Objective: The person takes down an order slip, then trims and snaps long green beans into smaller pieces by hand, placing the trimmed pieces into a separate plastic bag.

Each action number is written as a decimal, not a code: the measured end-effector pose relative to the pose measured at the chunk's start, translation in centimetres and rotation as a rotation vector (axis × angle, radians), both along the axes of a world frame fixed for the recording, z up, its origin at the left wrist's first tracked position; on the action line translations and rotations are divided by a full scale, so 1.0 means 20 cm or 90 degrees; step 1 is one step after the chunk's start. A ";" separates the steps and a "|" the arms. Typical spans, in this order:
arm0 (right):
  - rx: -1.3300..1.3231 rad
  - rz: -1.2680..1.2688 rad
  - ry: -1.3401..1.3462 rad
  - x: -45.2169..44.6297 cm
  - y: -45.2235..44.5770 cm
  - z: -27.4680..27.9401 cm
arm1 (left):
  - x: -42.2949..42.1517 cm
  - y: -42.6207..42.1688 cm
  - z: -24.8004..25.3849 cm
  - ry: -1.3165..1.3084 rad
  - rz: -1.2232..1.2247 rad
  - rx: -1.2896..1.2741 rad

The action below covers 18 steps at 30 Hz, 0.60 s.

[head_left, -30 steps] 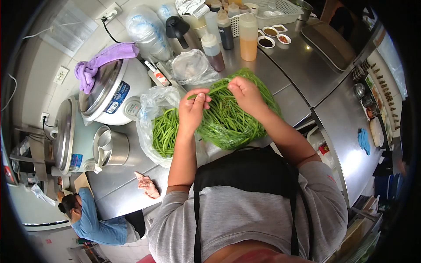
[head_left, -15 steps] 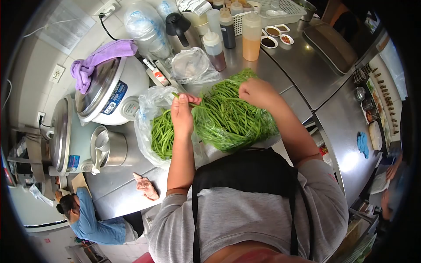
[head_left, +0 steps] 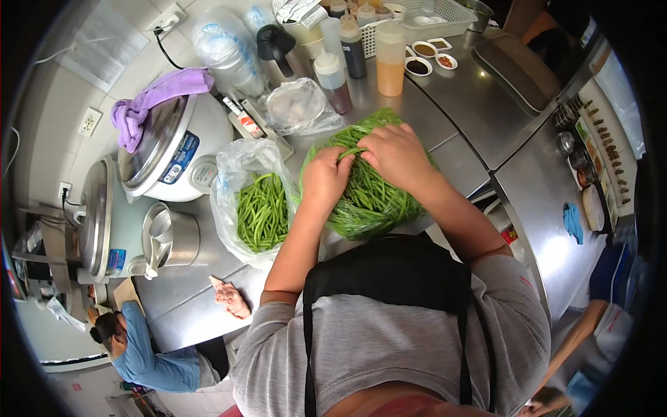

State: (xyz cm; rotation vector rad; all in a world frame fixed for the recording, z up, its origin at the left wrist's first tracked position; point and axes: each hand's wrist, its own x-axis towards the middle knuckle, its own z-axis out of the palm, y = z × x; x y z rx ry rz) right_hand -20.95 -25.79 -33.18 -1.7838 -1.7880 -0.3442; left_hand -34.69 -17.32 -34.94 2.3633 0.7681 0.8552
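Over a clear plastic bag full of long green beans [head_left: 379, 184], both hands meet with a green bean [head_left: 353, 152] between them. My left hand [head_left: 326, 175] pinches one end, its fingers closed. Close beside it, my right hand [head_left: 397, 156] has its fingers closed on the same bean. To the left, a whitish plastic bag [head_left: 228, 208] stands open around shorter bean pieces [head_left: 262, 212]. Neither hand touches those pieces.
Large lidded cookers [head_left: 208, 128] and a metal pot [head_left: 182, 240] stand left. A raw meat piece [head_left: 231, 297] lies near the counter edge. Sauce bottles [head_left: 390, 59] stand behind. A person in blue [head_left: 156, 354] is lower left; another person's arm [head_left: 577, 337] shows lower right.
My left hand moved from beside the smaller bag to over the bean pile, and my right hand came in to meet it on a bean. Another person came into view at lower right.
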 end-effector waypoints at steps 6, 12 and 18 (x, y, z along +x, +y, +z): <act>0.002 0.042 0.098 0.02 -0.01 0.00 | -0.04 0.00 0.02 0.006 -0.036 -0.094; -0.069 0.145 0.709 0.05 0.06 0.00 | -0.04 -0.01 -0.05 -0.079 -0.086 -0.340; -0.198 0.202 0.514 0.02 0.04 -0.15 | -0.06 0.02 0.01 -0.337 -0.072 -0.568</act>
